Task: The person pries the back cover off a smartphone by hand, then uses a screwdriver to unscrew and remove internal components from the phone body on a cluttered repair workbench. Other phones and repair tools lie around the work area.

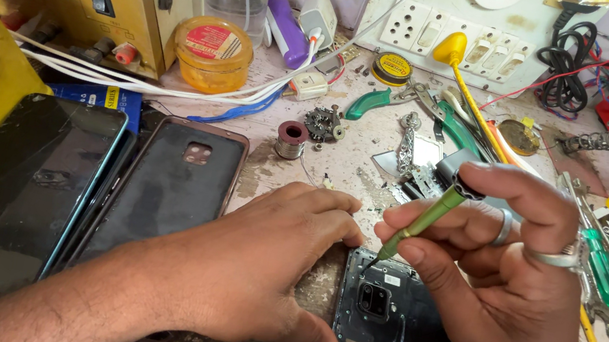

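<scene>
Head view: the right hand (503, 262) pinches a green screwdriver (421, 222), tip on the opened phone (388, 309). The left hand (255, 270) lies flat, holding nothing, bracing the phone's edge on the counter (307, 155). Its back is already off; judging by this, screw work is under way.

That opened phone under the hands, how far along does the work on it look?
Done: the phone lies face down with its back cover off, its inner frame and camera module bare; a dark case lies aside. In hand: the right hand sets a green screwdriver tip at the phone's top edge, while the left hand steadies it. Left: the inner frame is still in place; how many screws remain is unclear.
</scene>
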Available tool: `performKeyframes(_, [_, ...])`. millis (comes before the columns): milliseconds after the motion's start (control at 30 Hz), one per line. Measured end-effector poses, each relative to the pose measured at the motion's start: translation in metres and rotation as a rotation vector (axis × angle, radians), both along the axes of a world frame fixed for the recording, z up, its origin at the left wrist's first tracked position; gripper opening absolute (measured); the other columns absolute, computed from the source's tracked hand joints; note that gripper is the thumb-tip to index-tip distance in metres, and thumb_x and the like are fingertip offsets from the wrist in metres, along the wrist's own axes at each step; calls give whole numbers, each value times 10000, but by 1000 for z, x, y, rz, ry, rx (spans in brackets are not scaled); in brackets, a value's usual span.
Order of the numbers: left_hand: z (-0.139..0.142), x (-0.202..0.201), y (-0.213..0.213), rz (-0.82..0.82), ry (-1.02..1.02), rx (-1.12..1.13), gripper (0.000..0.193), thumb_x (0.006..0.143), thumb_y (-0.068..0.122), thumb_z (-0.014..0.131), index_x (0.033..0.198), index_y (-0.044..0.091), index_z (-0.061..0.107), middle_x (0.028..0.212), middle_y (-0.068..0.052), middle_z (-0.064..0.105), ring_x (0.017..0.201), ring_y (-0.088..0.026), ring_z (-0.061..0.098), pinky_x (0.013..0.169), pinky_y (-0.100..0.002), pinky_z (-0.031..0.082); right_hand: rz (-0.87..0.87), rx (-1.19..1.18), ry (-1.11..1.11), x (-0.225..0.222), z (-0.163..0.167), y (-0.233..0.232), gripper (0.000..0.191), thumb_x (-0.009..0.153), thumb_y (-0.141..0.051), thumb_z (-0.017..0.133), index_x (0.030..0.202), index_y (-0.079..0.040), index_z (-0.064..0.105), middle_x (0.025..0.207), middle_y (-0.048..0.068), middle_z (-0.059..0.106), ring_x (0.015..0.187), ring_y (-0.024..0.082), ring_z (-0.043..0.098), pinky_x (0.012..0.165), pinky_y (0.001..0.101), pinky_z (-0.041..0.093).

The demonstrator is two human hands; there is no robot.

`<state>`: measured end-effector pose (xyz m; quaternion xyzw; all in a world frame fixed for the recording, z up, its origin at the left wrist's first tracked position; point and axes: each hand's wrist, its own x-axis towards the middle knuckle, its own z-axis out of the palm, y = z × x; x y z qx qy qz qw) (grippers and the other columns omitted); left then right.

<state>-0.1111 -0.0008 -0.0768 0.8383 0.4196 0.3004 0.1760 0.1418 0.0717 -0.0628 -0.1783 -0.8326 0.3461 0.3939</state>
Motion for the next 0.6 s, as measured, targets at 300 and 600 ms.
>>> performKeyframes(300, [-2,1,1,4,4,1,935,681,525,899,1357,-19,550,1526,-265,433,1443,-411,365,1146,-455,314,30,-46,7,-2,-1,1,656,935,76,634,1455,-72,265,1184,160,674,1079,215,750,945,337,642])
performKeyframes(600, [1,1,0,8,15,15,933,677,525,901,1344,-24,549,1511,-264,444,1430,-422,369,1140,-467,316,112,84,20,-4,-4,2,693,950,42,740,1460,-138,307,1121,98,707,1044,156,759,918,288,647])
